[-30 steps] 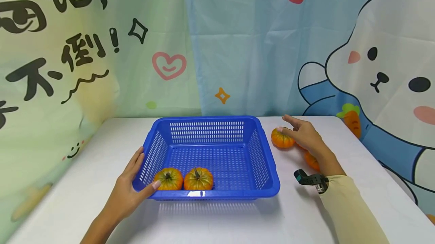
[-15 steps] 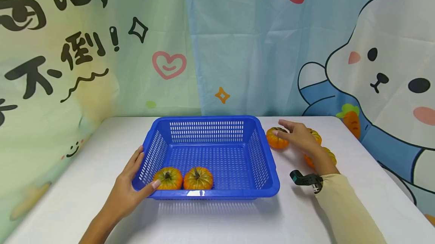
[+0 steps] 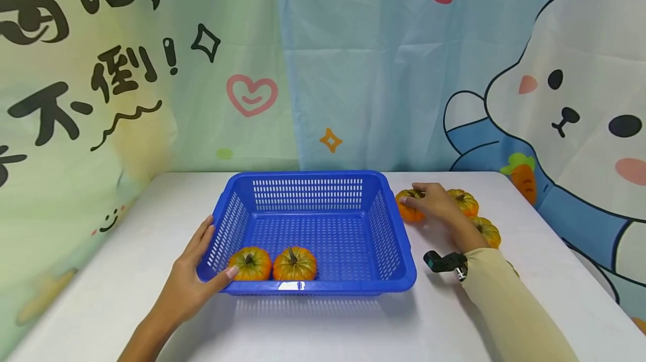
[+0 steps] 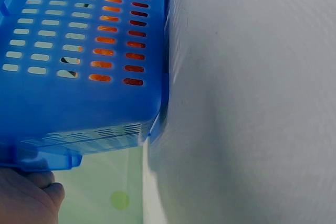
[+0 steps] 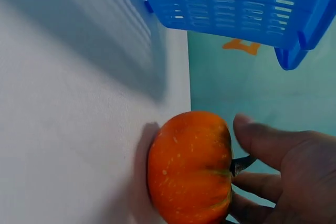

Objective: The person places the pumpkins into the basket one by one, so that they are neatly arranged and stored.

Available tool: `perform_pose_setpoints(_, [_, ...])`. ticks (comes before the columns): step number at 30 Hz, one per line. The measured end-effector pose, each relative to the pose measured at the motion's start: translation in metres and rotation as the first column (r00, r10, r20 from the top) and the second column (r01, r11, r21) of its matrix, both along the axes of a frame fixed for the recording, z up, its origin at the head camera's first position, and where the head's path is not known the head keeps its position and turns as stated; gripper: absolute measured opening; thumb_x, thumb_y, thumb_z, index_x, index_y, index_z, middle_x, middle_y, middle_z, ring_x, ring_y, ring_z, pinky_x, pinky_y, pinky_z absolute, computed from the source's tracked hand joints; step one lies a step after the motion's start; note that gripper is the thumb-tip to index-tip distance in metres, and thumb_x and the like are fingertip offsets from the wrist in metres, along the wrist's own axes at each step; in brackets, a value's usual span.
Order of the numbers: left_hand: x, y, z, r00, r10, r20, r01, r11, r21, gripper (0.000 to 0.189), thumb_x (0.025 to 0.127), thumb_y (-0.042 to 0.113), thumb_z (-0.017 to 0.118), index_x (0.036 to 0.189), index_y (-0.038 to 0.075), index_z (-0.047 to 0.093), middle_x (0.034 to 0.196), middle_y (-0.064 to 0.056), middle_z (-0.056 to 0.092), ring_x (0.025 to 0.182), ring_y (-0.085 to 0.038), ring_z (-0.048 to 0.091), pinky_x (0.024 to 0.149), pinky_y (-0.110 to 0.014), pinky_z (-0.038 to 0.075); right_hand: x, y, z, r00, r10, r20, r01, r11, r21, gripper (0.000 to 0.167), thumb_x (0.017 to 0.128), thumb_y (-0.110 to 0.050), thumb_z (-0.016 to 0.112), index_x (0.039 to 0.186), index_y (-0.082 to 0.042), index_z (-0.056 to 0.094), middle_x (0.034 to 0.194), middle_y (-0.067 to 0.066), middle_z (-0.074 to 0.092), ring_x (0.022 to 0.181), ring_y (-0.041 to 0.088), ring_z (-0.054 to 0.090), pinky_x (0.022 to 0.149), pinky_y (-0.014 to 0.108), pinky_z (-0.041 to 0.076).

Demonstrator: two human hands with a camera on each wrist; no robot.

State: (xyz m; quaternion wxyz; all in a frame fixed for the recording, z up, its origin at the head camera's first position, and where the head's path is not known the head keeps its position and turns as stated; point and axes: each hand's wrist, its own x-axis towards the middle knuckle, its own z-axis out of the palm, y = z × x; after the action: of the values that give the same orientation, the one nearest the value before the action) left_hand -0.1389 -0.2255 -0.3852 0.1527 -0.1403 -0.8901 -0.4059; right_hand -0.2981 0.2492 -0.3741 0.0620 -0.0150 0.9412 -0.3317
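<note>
A blue plastic basket (image 3: 323, 287) stands on the white table, with two small orange-green pumpkins, the left one (image 3: 250, 264) and the right one (image 3: 295, 264), in its near left part. My left hand (image 3: 184, 281) holds the basket's left side, thumb over the near rim and fingers along the outer wall. Right of the basket, my right hand (image 3: 435, 203) reaches over another pumpkin (image 5: 191, 169) that rests on the table. In the right wrist view its thumb is spread just off the pumpkin's edge, while the other fingers lie near the stem, partly hidden.
Behind the right hand sit two more pumpkins, one farther back (image 3: 463, 202) and one nearer (image 3: 487, 231). A sliver of another shows past the beige sleeve (image 3: 515, 300). A printed curtain (image 3: 353, 98) hangs behind the table.
The pumpkin under my right hand has shifted slightly left, toward the basket. The right hand has moved left and lower over it, uncovering the pumpkins behind. My left hand stays on the basket.
</note>
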Motion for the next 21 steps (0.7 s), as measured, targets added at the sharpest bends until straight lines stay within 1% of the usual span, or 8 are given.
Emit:
perform_pose_setpoints(4, [-0.0003,0.0004,-0.0003,1.000,0.001,0.001,-0.001,1.000,-0.001,0.087,0.083,0.028,0.075,0.149,-0.005,0.030,0.160,-0.005,0.020,0.142,-0.041,0.023,0.109,-0.057,0.024,-0.0006,-0.0026,-0.0004,1.000,0.000,-0.026,0.000,1.000,0.007,0.061,0.096,-0.025,0.060,0.140,0.011,0.041,0.138,0.034,0.044,0.128,0.047,0.041,0.106,0.056,0.033])
perform_pose_setpoints(5, [-0.0003,0.0006,-0.0003,1.000,0.001,0.000,-0.001,1.000,-0.002,0.087,0.082,0.028,0.075,0.149,-0.006,0.030,0.160,-0.006,0.020,0.141,-0.042,0.023,0.107,-0.062,0.024,-0.0008,-0.0028,-0.0006,1.000,0.004,-0.026,-0.004,1.000,0.010,0.060,0.096,-0.025,0.059,0.140,0.012,0.042,0.137,0.034,0.045,0.128,0.047,0.041,0.106,0.057,0.032])
perform_pose_setpoints(6, [-0.0003,0.0006,-0.0003,1.000,0.001,-0.002,-0.001,1.000,-0.003,0.087,0.082,0.028,0.075,0.149,-0.006,0.030,0.160,-0.005,0.020,0.141,-0.042,0.023,0.106,-0.065,0.025,-0.0009,-0.0030,-0.0006,1.000,0.007,-0.025,-0.006,1.000,0.013,0.059,0.096,-0.025,0.059,0.139,0.012,0.042,0.137,0.034,0.045,0.127,0.048,0.041,0.106,0.057,0.032])
perform_pose_setpoints(12, [-0.0002,0.0011,0.0008,1.000,0.005,-0.003,-0.005,1.000,-0.015,0.087,0.082,0.030,0.074,0.149,-0.006,0.030,0.160,-0.007,0.020,0.141,-0.043,0.022,0.104,-0.067,0.025,-0.0003,-0.0030,0.0003,1.000,0.006,0.009,-0.006,1.000,-0.001,0.059,0.098,-0.026,0.057,0.140,0.013,0.041,0.139,0.035,0.043,0.128,0.048,0.040,0.106,0.056,0.033])
perform_pose_setpoints(17, [-0.0001,0.0014,0.0012,1.000,0.005,0.001,-0.005,1.000,-0.012,0.088,0.082,0.030,0.074,0.149,-0.006,0.030,0.160,-0.010,0.021,0.141,-0.043,0.022,0.104,-0.067,0.025,-0.0001,-0.0007,0.0011,0.999,0.023,-0.023,-0.023,1.000,-0.005,0.055,0.099,-0.023,0.054,0.138,0.015,0.042,0.136,0.035,0.045,0.126,0.047,0.043,0.105,0.055,0.036])
perform_pose_setpoints(21, [0.0002,0.0016,0.0016,1.000,0.007,0.005,-0.007,1.000,-0.015,0.087,0.082,0.030,0.074,0.149,-0.006,0.030,0.160,-0.009,0.021,0.141,-0.043,0.022,0.104,-0.067,0.025,0.0002,0.0010,0.0051,0.997,0.021,-0.068,-0.022,1.000,-0.020,0.055,0.100,-0.025,0.053,0.138,0.014,0.042,0.136,0.034,0.046,0.126,0.047,0.043,0.105,0.055,0.035])
